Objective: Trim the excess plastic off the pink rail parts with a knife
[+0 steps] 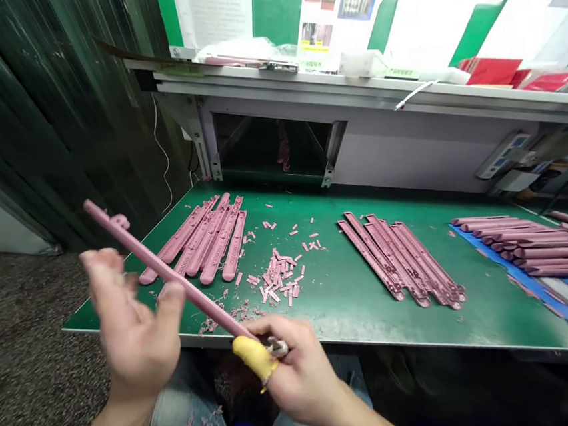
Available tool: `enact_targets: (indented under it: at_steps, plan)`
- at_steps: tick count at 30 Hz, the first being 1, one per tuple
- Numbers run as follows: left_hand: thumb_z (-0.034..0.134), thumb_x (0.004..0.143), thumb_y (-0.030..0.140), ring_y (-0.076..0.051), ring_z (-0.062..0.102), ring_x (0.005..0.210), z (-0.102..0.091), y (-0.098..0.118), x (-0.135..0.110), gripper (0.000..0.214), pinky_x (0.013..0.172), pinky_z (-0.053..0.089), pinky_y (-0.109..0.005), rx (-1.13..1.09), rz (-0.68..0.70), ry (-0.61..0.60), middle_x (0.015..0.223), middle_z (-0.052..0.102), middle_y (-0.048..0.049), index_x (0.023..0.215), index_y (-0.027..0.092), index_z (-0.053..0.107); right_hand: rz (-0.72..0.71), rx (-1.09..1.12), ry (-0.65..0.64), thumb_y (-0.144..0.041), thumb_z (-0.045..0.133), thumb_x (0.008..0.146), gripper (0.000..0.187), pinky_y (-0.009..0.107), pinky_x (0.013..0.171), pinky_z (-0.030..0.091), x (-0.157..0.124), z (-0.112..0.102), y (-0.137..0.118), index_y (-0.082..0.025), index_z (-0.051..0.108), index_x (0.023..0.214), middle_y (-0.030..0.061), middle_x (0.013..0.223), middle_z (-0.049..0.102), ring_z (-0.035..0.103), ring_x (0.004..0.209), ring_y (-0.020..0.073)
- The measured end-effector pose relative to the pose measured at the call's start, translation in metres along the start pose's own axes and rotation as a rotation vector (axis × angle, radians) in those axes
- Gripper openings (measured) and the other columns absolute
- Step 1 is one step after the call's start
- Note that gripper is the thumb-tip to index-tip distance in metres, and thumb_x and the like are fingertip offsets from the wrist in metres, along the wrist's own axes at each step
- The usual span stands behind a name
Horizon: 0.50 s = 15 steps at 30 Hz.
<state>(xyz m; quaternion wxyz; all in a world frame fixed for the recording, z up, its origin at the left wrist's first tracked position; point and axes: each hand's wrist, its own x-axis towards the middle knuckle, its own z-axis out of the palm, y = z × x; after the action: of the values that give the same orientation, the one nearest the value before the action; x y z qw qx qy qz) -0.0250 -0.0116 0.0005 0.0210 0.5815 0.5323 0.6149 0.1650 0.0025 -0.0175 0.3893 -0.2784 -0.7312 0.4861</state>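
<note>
1. Above the near edge of the green counter (369, 315), head view: right hand (301, 372) has its fingers closed on one end of a pink plastic strip (168, 269); left hand (130, 322) open, fingers spread, just below the strip.
2. Strip looks light, stiff, slim; take hold along the shaft.
3. Small metal piece (277, 347) beside yellow finger wrap (252, 359) partly hidden, hard to make out.

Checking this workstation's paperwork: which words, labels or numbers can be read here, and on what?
Posted sheet: text too small to read.
Green shelf label: too blurred to read.
Pink moulded strips: markings too small to read.
Nothing here can be quoted.
</note>
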Motion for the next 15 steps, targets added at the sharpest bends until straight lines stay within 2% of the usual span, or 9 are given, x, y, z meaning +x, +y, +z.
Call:
enact_targets:
  at_steps: [1, 2, 3, 4, 5, 6, 9, 12, 15]
  plan:
    - [0.063, 0.085, 0.027, -0.03, 0.017, 0.143, -0.005, -0.003, -0.001, 0.078, 0.116, 0.016, -0.049, 0.2, 0.223, -0.118, 0.156, 0.022, -0.0024, 0.149, 0.036, 0.019, 0.085, 0.041, -0.05, -0.032, 0.062, 0.087, 0.017, 0.021, 0.057, 0.043, 0.003, -0.01, -0.003, -0.016, 0.066, 0.088, 0.0002, 0.072, 0.063, 0.054, 0.061, 0.0102]
    - [0.068, 0.08, 0.023, -0.034, 0.022, 0.141, -0.009, -0.004, -0.001, 0.083, 0.115, 0.015, -0.053, 0.335, 0.424, -0.26, 0.155, 0.028, -0.006, 0.149, 0.032, 0.023, 0.153, 0.096, -0.115, -0.035, 0.062, 0.086, 0.019, 0.021, 0.056, 0.042, 0.005, -0.02, -0.006, -0.015, 0.065, 0.087, -0.0002, 0.071, 0.062, 0.053, 0.06, 0.01]
    - [0.07, 0.078, 0.018, -0.035, 0.034, 0.135, -0.014, -0.005, 0.001, 0.079, 0.113, 0.021, -0.054, 0.396, 0.587, -0.424, 0.148, 0.04, -0.0095, 0.147, 0.027, 0.031, 0.199, 0.157, -0.191, -0.037, 0.062, 0.086, 0.022, 0.022, 0.057, 0.043, 0.008, -0.03, -0.009, -0.015, 0.064, 0.087, -0.0001, 0.071, 0.062, 0.054, 0.061, 0.0104]
    - [0.068, 0.079, 0.014, -0.032, 0.046, 0.127, -0.017, -0.004, 0.003, 0.073, 0.109, 0.031, -0.051, 0.397, 0.702, -0.603, 0.139, 0.052, -0.0111, 0.144, 0.023, 0.037, 0.217, 0.206, -0.263, -0.039, 0.06, 0.087, 0.023, 0.023, 0.059, 0.044, 0.01, -0.039, -0.011, -0.016, 0.062, 0.089, 0.0002, 0.073, 0.062, 0.055, 0.062, 0.0109]
    - [0.064, 0.082, 0.011, -0.027, 0.054, 0.119, -0.021, -0.003, 0.007, 0.066, 0.104, 0.039, -0.044, 0.367, 0.757, -0.727, 0.129, 0.06, -0.0108, 0.142, 0.021, 0.04, 0.206, 0.225, -0.321, -0.04, 0.058, 0.088, 0.024, 0.023, 0.06, 0.045, 0.012, -0.047, -0.012, -0.016, 0.061, 0.093, 0.0005, 0.076, 0.062, 0.056, 0.064, 0.0113]
    - [0.06, 0.084, 0.01, -0.023, 0.058, 0.113, -0.024, -0.002, 0.011, 0.062, 0.097, 0.045, -0.037, 0.334, 0.762, -0.791, 0.122, 0.064, -0.0105, 0.142, 0.019, 0.04, 0.169, 0.203, -0.356, -0.04, 0.057, 0.088, 0.026, 0.024, 0.06, 0.045, 0.013, -0.053, -0.013, -0.017, 0.059, 0.099, 0.001, 0.079, 0.062, 0.057, 0.064, 0.0113]
    - [0.055, 0.089, 0.015, -0.019, 0.061, 0.107, -0.032, -0.003, 0.023, 0.055, 0.087, 0.05, -0.029, 0.335, 0.697, -0.845, 0.12, 0.066, -0.0097, 0.142, 0.019, 0.039, 0.01, -0.068, -0.298, -0.035, 0.048, 0.093, 0.023, 0.025, 0.065, 0.045, 0.012, -0.066, -0.012, -0.019, 0.055, 0.106, 0.002, 0.089, 0.06, 0.054, 0.07, 0.0114]
    - [0.049, 0.091, 0.013, -0.021, 0.056, 0.116, -0.041, -0.005, 0.032, 0.049, 0.096, 0.046, -0.035, 0.466, 0.725, -0.868, 0.127, 0.063, -0.0054, 0.139, 0.025, 0.045, -0.096, -0.385, -0.22, -0.028, 0.038, 0.099, 0.022, 0.025, 0.072, 0.043, 0.006, -0.066, -0.011, -0.02, 0.057, 0.107, 0.0018, 0.089, 0.061, 0.054, 0.078, 0.0124]
    - [0.043, 0.091, 0.01, -0.024, 0.044, 0.131, -0.045, -0.001, 0.038, 0.048, 0.11, 0.031, -0.044, 0.526, 0.794, -0.89, 0.134, 0.059, -0.0006, 0.137, 0.027, 0.047, -0.246, -0.618, -0.222, -0.032, 0.041, 0.098, 0.024, 0.024, 0.063, 0.038, 0.004, -0.054, -0.008, -0.021, 0.055, 0.114, 0.0018, 0.089, 0.062, 0.055, 0.075, 0.0131]
